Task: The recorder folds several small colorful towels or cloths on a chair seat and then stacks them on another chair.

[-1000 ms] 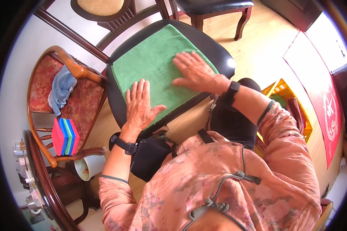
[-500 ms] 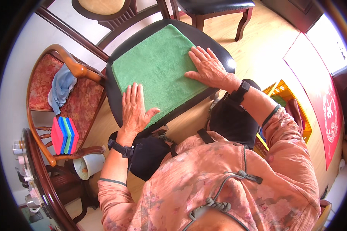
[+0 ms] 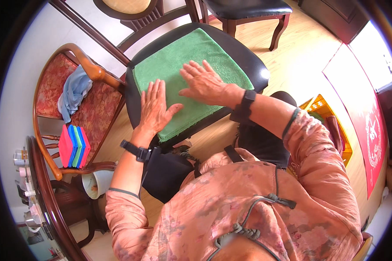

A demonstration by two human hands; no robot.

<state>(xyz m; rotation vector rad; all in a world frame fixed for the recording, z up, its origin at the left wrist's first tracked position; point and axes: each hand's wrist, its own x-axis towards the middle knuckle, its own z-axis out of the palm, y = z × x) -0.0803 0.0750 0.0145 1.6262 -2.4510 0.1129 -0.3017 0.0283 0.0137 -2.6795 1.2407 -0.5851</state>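
Observation:
A green towel (image 3: 213,50) lies spread flat over the black seat of a chair (image 3: 259,71) in front of me. My left hand (image 3: 154,108) rests at the towel's left edge, palm down, fingers stretched out and thumb apart. Over the middle of the towel is my right hand (image 3: 207,85), also flat with its fingers spread. Whether its palm touches the cloth or hovers just above, I cannot tell. Neither hand grips anything.
On the left, a red patterned wooden armchair (image 3: 102,102) carries a crumpled blue cloth (image 3: 74,93) and a stack of coloured folded pieces (image 3: 75,146). A yellow crate (image 3: 324,104) stands at right. Another black-seated chair (image 3: 248,8) is behind. A white bin (image 3: 96,183) stands lower left.
My right hand has moved left from the towel's right edge to its middle. My left hand has shifted slightly. The view has turned a little.

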